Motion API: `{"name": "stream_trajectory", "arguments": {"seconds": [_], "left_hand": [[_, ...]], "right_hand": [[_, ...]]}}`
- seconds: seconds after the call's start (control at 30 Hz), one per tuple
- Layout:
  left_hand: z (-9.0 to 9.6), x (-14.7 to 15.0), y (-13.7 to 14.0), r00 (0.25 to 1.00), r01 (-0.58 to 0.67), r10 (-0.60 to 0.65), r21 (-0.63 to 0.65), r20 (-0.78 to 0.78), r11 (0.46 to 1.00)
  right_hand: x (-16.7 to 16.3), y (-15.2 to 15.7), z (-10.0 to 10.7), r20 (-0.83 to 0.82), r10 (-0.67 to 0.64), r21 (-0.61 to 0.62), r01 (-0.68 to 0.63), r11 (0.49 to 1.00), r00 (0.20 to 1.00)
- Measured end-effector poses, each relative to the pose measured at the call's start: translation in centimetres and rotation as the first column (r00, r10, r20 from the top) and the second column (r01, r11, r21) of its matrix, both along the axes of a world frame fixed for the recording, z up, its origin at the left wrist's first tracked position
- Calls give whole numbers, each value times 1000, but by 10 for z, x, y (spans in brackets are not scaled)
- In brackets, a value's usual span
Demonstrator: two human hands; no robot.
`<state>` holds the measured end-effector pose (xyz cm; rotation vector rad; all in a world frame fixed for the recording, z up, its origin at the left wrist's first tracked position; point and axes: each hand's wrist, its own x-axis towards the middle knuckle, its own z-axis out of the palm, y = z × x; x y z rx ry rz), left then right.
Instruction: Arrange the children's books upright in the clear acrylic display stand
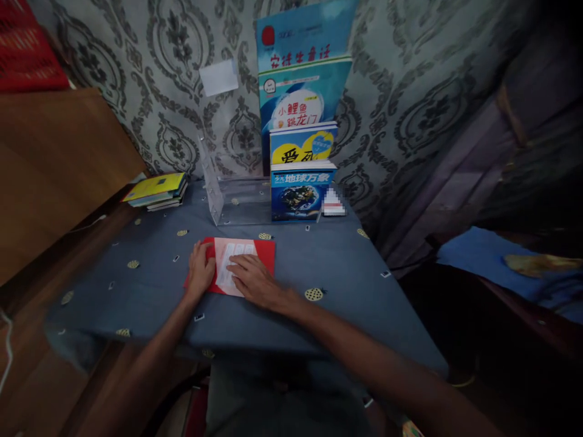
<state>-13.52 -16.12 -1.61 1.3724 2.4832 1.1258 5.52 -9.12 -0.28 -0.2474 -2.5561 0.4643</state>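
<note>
A red book or folder (266, 255) lies flat on the table before me, a pale pink and white panel (223, 252) across its middle. My left hand (200, 270) rests over its left side, thumb on the cover and fingers stretched towards the top edge. Across the panel's lower right part lies my right hand (252, 279), palm down with the fingers spread. Printed boxes on the panel are partly covered by that hand, and their text is too small to read.
Behind, several blue books (296, 194) stand stepped in a clear plastic rack (212, 188) against the patterned wall. A small stack of books (157, 189) sits at the back left, beside a wooden cabinet (59, 176). A patterned blue-grey cloth (332, 328) covers the table.
</note>
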Motion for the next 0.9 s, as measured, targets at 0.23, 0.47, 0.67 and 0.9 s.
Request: {"name": "stream_trajectory", "arguments": {"seconds": [0.23,0.47,0.67,0.9], "left_hand": [[-13,47,9,925,83,-169,252,341,964],[-14,99,12,708,145,-374,395,599,907],[-5,103,21,570,170,-429,410,701,896],[4,87,35,511,122,-364,353,779,927]], "right_hand": [[9,10,-3,222,-97,32,92,995,970],[33,33,-12,288,-216,36,215,976,933],[44,44,-18,285,-272,57,266,962,919],[27,42,-34,206,-395,99,383,918,895]]}}
